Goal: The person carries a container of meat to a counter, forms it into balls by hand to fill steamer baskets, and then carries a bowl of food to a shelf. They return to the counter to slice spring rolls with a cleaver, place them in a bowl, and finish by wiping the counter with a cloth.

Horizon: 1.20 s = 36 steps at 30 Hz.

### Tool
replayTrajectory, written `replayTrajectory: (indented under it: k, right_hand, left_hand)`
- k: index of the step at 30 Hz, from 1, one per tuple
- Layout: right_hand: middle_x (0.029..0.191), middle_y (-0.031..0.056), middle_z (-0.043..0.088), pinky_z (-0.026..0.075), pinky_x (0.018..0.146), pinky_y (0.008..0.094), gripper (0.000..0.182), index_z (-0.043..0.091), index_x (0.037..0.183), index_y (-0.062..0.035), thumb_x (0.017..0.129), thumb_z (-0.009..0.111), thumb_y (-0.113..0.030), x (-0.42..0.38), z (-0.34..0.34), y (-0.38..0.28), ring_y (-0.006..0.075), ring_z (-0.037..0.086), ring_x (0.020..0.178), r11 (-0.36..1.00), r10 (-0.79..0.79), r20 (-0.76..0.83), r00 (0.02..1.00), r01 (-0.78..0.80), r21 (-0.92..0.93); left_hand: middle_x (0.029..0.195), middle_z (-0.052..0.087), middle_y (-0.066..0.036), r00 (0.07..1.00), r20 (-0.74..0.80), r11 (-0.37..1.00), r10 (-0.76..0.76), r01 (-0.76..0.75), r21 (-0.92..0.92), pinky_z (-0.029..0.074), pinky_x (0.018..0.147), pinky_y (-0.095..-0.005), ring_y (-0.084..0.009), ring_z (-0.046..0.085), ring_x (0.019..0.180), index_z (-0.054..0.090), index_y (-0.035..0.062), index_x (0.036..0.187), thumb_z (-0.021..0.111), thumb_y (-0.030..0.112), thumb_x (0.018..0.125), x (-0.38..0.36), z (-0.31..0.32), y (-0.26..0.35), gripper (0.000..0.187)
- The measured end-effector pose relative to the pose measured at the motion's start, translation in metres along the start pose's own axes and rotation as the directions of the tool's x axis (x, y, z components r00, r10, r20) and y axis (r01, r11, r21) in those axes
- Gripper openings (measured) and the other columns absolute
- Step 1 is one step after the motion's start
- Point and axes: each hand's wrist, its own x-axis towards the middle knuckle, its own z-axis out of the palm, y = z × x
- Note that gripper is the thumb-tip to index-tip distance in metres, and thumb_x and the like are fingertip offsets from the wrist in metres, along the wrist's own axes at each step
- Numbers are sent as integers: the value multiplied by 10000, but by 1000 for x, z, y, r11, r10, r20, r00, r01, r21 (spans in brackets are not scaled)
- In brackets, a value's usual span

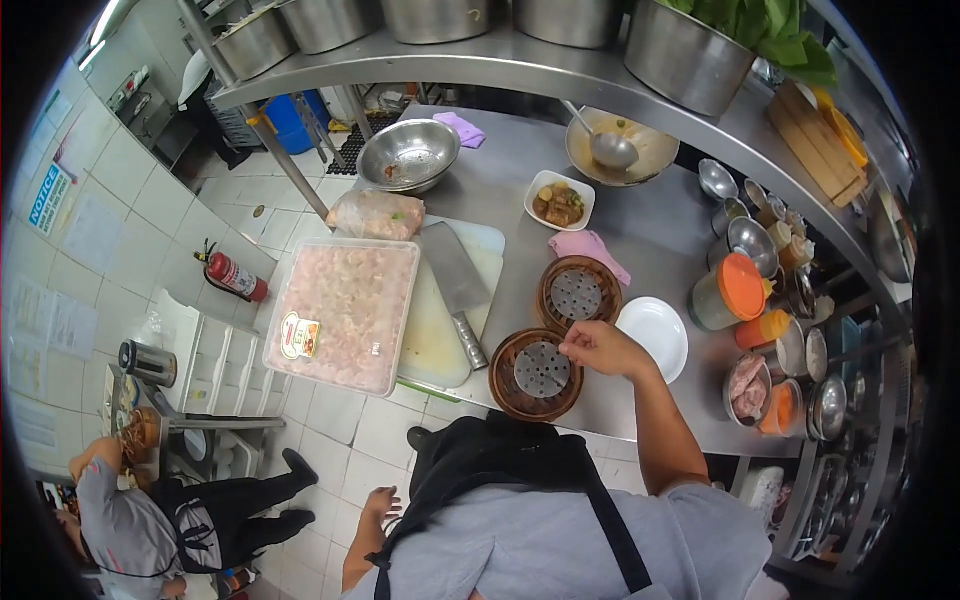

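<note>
My right hand (600, 350) is over the right edge of the nearer bamboo steamer (508, 385), its fingertips pinched together at the perforated metal plate (541, 370) inside; what they hold, if anything, is too small to make out. A second bamboo steamer (543, 300) with a similar plate (577, 294) sits just behind. To the right of my hand lies a white plate (668, 340). Low beside my apron hangs my left hand (380, 503), fingers apart and holding nothing. A cleaver (455, 270) rests on the cutting board (432, 345) left of the steamers.
A tub of pale meat (345, 310) stands at the left. Behind are a bowl of food (560, 203), a pink cloth (592, 248), a metal bowl (420, 150) and a wok with ladle (650, 155). A shelf (480, 62) crosses above. Another person (150, 525) works lower left.
</note>
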Motion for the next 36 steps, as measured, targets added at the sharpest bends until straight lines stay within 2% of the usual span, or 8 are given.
replayTrajectory:
  k: [7,11,13,14,17,22,23,36]
  right_hand:
    - [770,95,667,493,630,319,281,635,910,-14,877,666,-291,3,3,-1,171,627,694,1000,-11,3,1000,11,-21]
    - [758,91,660,489,625,314,277,625,911,-12,874,674,-282,4,7,1,163,618,684,998,-50,10,999,50,30]
    - [758,88,660,489,624,312,278,624,910,-10,875,674,-281,1,6,-5,159,616,684,999,-41,5,999,41,21]
    - [759,85,659,488,623,310,279,624,910,-8,876,675,-281,0,6,-6,156,615,683,999,-31,-1,1000,31,14]
    - [761,79,657,489,622,307,282,625,910,-5,881,673,-281,-3,7,-2,153,611,681,999,-22,-8,1000,23,44]
    - [759,63,655,487,614,289,268,626,915,-4,889,666,-268,-9,2,2,136,606,673,998,-13,-10,1000,14,67]
    - [752,56,653,486,608,281,264,626,916,-4,895,661,-264,-10,0,4,130,604,664,996,-6,-18,1000,8,89]
    - [711,73,647,441,417,276,238,617,831,4,898,611,-224,100,-106,51,111,559,524,974,215,-343,915,-177,138]
  left_hand:
    - [1295,573,-112,946,312,844,87,-236,481,505,845,-487,-291,603,1067,508,146,1352,521,395,938,18,3,36,484]
    - [1225,625,-114,967,244,866,66,-177,467,489,900,-443,-269,614,1069,559,131,1311,500,385,944,19,40,87,451]
    - [1139,664,-133,860,362,353,359,-484,801,500,882,-375,-241,626,1032,608,85,1244,504,397,941,72,52,76,447]
    - [1139,664,-133,860,361,356,361,-485,799,500,882,-375,-241,626,1032,608,85,1244,504,397,941,68,57,77,447]
    - [1078,679,-166,839,278,535,467,-518,667,497,866,-334,-220,640,958,619,44,1211,527,388,936,33,69,98,450]
    - [911,689,-135,987,18,967,161,-161,198,530,651,-378,-211,633,796,626,60,1220,598,358,908,12,57,93,433]
    - [871,672,-99,989,-7,977,146,-143,160,511,554,-369,-200,613,757,634,77,1212,614,365,895,11,52,87,429]
    - [994,637,-101,926,-378,956,-7,-105,-274,511,678,-417,-235,623,798,559,94,1194,571,341,910,-55,-45,-14,377]
